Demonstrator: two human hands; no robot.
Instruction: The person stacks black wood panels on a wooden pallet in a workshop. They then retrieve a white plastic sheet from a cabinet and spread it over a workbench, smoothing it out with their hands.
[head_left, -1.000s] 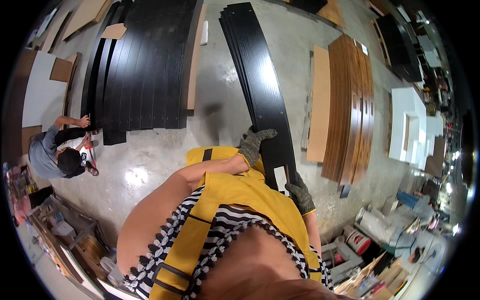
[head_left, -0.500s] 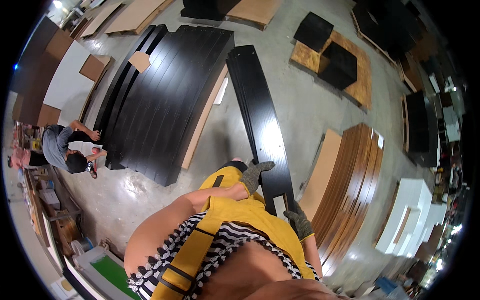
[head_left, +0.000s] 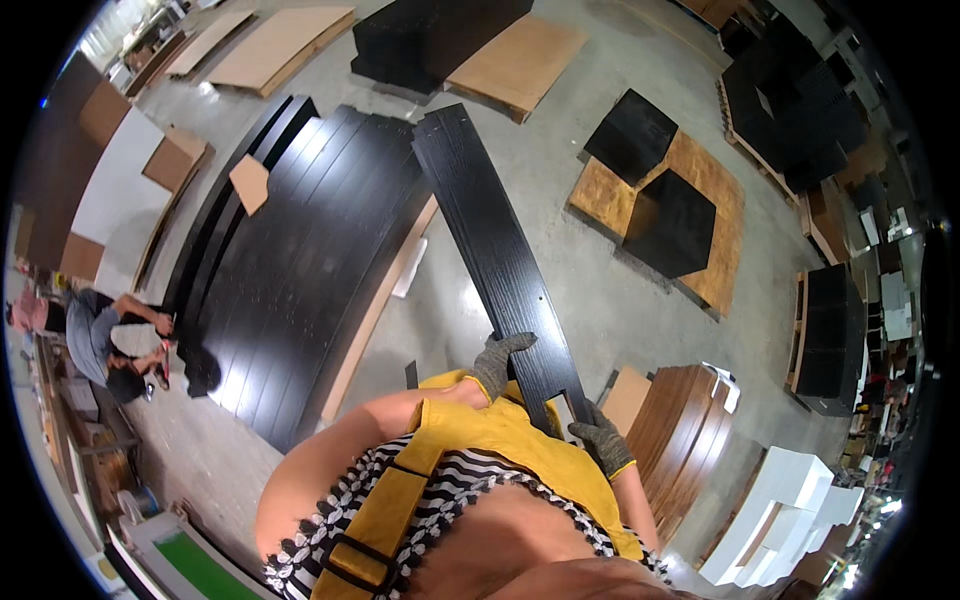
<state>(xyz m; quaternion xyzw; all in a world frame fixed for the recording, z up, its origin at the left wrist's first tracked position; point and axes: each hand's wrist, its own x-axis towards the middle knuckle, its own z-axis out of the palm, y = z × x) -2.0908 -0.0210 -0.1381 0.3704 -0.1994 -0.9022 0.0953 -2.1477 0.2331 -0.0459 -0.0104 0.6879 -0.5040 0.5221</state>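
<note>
Long black wooden boards (head_left: 492, 232), stacked in a bundle, stretch away from my body and tilt toward the far left. Gripping their left edge is my gloved left hand (head_left: 497, 364), its thumb across the top face and its fingers hidden beneath. My right hand (head_left: 601, 440), in the same kind of grey glove, is closed on the right edge at the near end, beside a rectangular cutout. The far end of the bundle overlaps my view of the large stack of black panels (head_left: 310, 240); whether they touch I cannot tell.
A co-worker (head_left: 105, 340) crouches at the left end of the panel stack. Brown wooden panels (head_left: 680, 440) stand close to my right. Black boxes (head_left: 672, 225) rest on a wooden pallet (head_left: 725, 200) farther off. White pieces (head_left: 775, 515) lie at the lower right.
The far end of the black boards has swung left, toward the panel stack. My view has shifted too, while both hands keep their hold. The co-worker bends at the same stack.
</note>
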